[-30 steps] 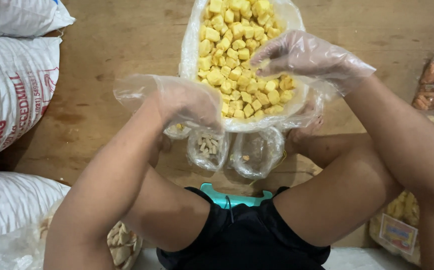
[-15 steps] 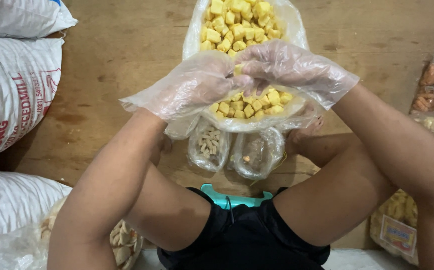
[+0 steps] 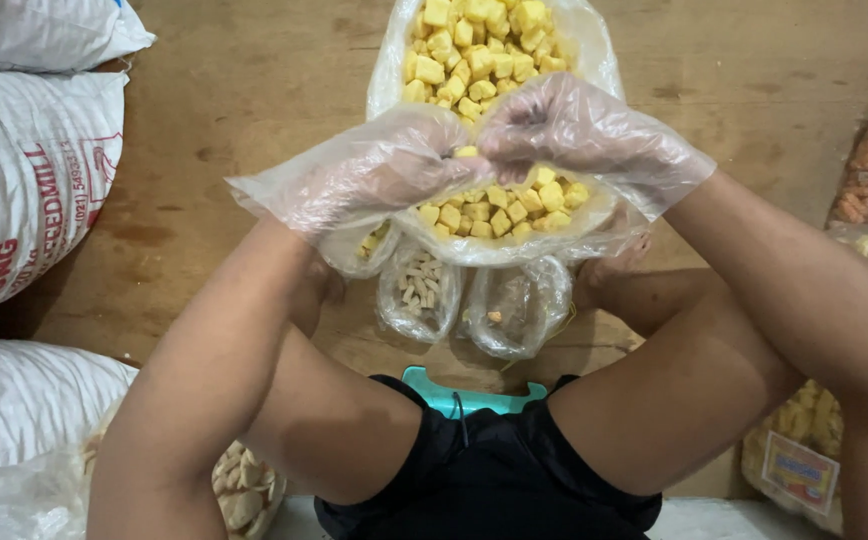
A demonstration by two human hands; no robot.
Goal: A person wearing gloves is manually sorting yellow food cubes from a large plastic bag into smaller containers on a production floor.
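Hands met over the open bag (image 3: 594,225) on the floor: left hand (image 3: 384,170) and right hand (image 3: 579,130), gloved, pinched yellow cubes (image 3: 474,55) together. Scooping seemed underway; next, a firm lift.

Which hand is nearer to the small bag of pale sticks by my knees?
Left. The left hand hovers almost directly above that small bag; the right hand is farther off.
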